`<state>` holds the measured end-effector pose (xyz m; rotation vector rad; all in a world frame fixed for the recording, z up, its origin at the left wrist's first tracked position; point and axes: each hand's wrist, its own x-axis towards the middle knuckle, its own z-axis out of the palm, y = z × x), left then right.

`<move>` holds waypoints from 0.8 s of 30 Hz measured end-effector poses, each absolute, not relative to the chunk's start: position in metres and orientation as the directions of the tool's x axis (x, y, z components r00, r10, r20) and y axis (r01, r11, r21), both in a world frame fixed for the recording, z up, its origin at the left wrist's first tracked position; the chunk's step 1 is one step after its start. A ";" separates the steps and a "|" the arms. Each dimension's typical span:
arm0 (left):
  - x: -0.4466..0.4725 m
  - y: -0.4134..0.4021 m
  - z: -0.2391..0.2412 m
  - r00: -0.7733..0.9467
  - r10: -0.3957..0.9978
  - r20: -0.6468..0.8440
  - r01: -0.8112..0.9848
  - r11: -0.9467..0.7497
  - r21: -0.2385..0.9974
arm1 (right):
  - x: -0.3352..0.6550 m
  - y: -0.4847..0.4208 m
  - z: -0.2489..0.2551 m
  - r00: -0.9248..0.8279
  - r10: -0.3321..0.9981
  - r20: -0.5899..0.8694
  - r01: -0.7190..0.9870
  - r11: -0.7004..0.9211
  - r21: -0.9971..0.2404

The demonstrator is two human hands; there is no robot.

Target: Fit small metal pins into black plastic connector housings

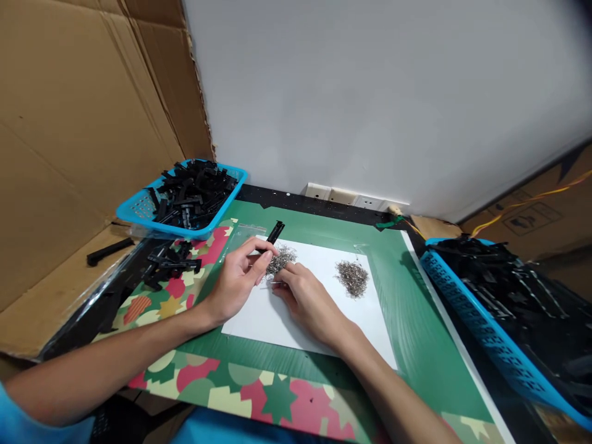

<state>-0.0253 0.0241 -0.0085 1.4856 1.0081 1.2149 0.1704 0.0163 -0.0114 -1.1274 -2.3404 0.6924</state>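
Observation:
A slim black plastic part (276, 232) is pinched in my left hand (241, 271), its far end pointing up and away. My right hand (308, 299) is close beside it, with thumb and fingertips together on a thin metal piece, perhaps a small spring or pin (276, 283), too small to make out surely. Behind my fingertips lies a pile of small silvery metal pieces (283, 258) on a white sheet (272, 324). Farther right on the same sheet sits a second, browner pile of small metal pieces (352, 279).
A blue basket (203, 233) full of black parts stands at the back left, with loose black parts (169, 264) in front. Another blue basket (481, 333) of black parts stands right. Cardboard (87, 123) rises at left; wall sockets (342, 196) line the back.

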 end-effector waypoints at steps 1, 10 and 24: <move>-0.025 0.024 -0.009 0.175 0.961 0.216 0.032 -0.225 0.974 | 0.171 0.016 -0.011 -0.573 0.801 0.174 0.583 0.548 -0.600; -0.026 0.023 -0.005 0.174 0.961 0.217 0.040 -0.227 0.973 | 0.183 0.014 0.004 -0.309 0.851 0.425 0.426 0.523 -0.738; -0.017 0.011 -0.009 0.379 0.918 0.114 -0.062 -0.098 0.993 | 0.170 0.006 0.003 -0.215 0.796 0.566 0.371 0.603 -0.706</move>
